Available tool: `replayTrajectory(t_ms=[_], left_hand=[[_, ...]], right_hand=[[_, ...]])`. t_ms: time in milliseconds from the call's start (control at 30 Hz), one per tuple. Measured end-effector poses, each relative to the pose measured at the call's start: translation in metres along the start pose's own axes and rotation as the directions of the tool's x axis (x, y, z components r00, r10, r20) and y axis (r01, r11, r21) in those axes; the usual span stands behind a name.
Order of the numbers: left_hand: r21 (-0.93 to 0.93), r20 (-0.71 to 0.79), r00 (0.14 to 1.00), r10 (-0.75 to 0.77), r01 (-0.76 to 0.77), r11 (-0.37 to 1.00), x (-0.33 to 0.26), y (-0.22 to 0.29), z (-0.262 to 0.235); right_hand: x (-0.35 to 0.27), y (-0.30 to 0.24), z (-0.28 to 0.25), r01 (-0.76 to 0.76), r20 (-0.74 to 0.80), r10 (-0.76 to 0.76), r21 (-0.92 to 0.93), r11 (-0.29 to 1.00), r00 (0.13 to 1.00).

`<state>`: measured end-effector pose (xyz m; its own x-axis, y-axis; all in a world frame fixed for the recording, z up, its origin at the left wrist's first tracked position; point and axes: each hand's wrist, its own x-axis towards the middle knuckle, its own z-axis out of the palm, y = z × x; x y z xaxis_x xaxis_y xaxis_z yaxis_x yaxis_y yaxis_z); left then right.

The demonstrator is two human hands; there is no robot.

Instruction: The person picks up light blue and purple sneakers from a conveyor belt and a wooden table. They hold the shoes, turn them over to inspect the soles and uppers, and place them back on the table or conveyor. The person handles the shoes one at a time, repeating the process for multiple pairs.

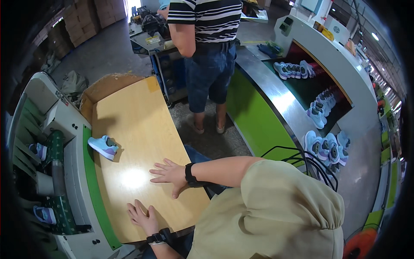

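Factory floor [108, 49] stretches behind everything, with stacked cartons [86, 21] at the upper left. On the right, a conveyor line [258, 108] with a green side panel runs under a pale hood [358, 95]; rows of sneakers [318, 111] stand along its belt, probably lined up so each passes through evenly. Along the left edge, a pale machine [71, 118] carries two more sneakers [39, 151] beside green patterned pads, which look meant to cradle them.

Between these lies the wood-grain tabletop [140, 112], its far end bordered by a cardboard flap [116, 84], likely a guard against things sliding off. Beyond it, a co-worker in a striped shirt [207, 26] stands facing away.

Near the middle of the frame, the right hand [169, 174] is palm down, fingers spread apart; lower, the left hand [144, 219] is likewise open, fingers apart. Both are empty, seemingly leaning on the tabletop for support, though firm contact is hard to confirm.

One light-blue sneaker [103, 147] with a lavender heel sits at the tabletop's left edge, toe leftward, well apart from both hands, perhaps put there to be within reach of the machine. Dark wristbands [189, 175] circle both wrists.
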<state>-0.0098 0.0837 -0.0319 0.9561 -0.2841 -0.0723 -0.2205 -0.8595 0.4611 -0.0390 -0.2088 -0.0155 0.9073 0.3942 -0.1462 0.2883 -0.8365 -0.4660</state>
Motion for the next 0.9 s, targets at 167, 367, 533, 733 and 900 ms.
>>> replayTrajectory(t_ms=[167, 367, 533, 733, 900], left_hand=[[-0.026, 0.008, 1.000, 0.011, -0.011, 1.000, 0.001, -0.005, 0.000], [-0.017, -0.002, 1.000, -0.006, 0.006, 1.000, 0.001, -0.008, 0.002], [-0.021, 0.040, 0.999, -0.012, 0.013, 1.000, -0.001, 0.003, -0.006], [-0.012, 0.016, 1.000, 0.008, -0.008, 1.000, 0.000, -0.003, 0.000], [-0.007, 0.006, 1.000, 0.017, -0.017, 1.000, -0.001, -0.003, 0.000]], right_hand=[[0.001, 0.000, 0.000, -0.007, 0.009, 0.007, -0.001, 1.000, 1.000], [0.005, -0.001, -0.002, 0.002, 0.027, -0.003, 0.015, 1.000, 1.000], [0.000, -0.002, -0.004, -0.001, 0.012, 0.001, 0.011, 1.000, 1.000], [0.001, 0.003, 0.003, 0.009, -0.012, -0.009, 0.008, 1.000, 1.000], [0.001, 0.004, 0.004, 0.007, -0.015, -0.007, 0.002, 1.000, 1.000]])
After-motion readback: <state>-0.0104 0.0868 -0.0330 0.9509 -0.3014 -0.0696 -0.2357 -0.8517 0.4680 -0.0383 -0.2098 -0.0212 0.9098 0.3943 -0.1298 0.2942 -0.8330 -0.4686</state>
